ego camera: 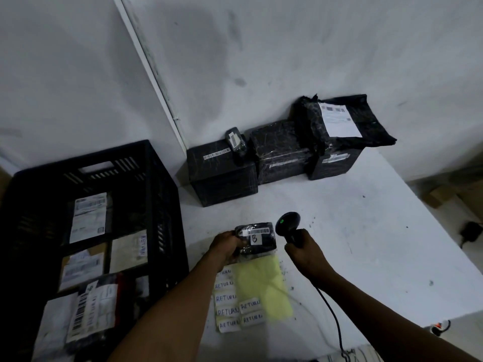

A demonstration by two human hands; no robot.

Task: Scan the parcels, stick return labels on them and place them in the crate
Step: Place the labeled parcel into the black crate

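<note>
My left hand [226, 246] grips a small black wrapped parcel [261, 239] by its left end; the parcel bears a barcode strip and a white tag marked "B". My right hand [303, 253] holds a black barcode scanner [287, 222] by its handle, head beside the parcel's right end, a green light showing on it. Just below the parcel lies a yellow backing sheet [264, 288] with several white "RETURN" labels [228, 304] along its left side. The black crate [156, 194] stands at the left with several labelled parcels inside.
Three black wrapped boxes [222, 176] stand in a row at the table's far end, a small parcel [236, 142] and a flat black mailer [350, 121] on top of them. The scanner's cable [332, 314] trails toward the near edge. The white table's right edge [431, 212] drops off.
</note>
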